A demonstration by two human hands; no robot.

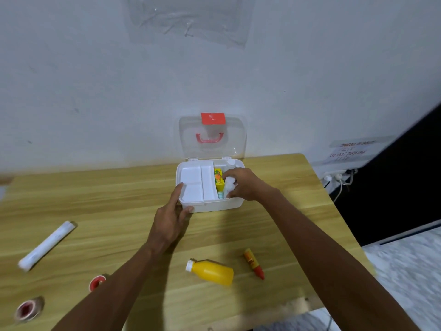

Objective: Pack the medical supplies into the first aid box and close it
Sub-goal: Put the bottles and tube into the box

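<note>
The open box (210,187) sits on the surface (119,199) by the wall. The right hand (241,185) grips a white bottle (229,186) inside it; the left hand (170,218) steadies its corner, fingers (177,192) spread.

Wall notice (350,151) text blurred; tape roll (28,309) smeared; white bottle (229,185) partly hidden under right hand (243,183).

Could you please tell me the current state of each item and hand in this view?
first aid box: open, lid upright against the wall.
white tray: seated in the box's left side, empty.
small white bottle: held in the box's right side.
right hand: grip closed on the small white bottle.
left hand: open, steadying the box's front left corner.
yellow bottle: lying on the table, capped.
red-tipped tube: lying on the table.
white roll: lying on the table.
</note>
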